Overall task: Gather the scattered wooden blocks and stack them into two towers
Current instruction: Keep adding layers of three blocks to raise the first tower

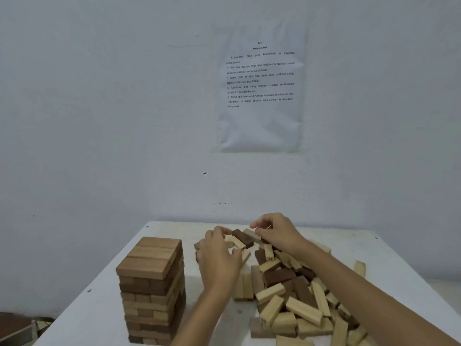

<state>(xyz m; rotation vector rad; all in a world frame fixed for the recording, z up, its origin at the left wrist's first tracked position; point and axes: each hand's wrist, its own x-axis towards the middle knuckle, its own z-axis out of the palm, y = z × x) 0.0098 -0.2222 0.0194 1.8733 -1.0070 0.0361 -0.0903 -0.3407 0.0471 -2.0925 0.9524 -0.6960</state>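
Note:
A tall tower of wooden blocks (152,288) stands on the left of the white table (104,308). A loose heap of light and dark blocks (289,295) covers the table's right half. At the far end of the heap, a dark brown block (243,238) and a pale block (251,234) lie side by side. My right hand (277,232) pinches their right ends. My left hand (219,255) hovers at their left ends with curled fingers touching the blocks there; its grip is hidden behind the hand.
A single pale block (360,268) lies apart near the table's right edge. A printed sheet (260,83) hangs on the white wall behind the table. A brown object (15,328) sits on the floor at the lower left.

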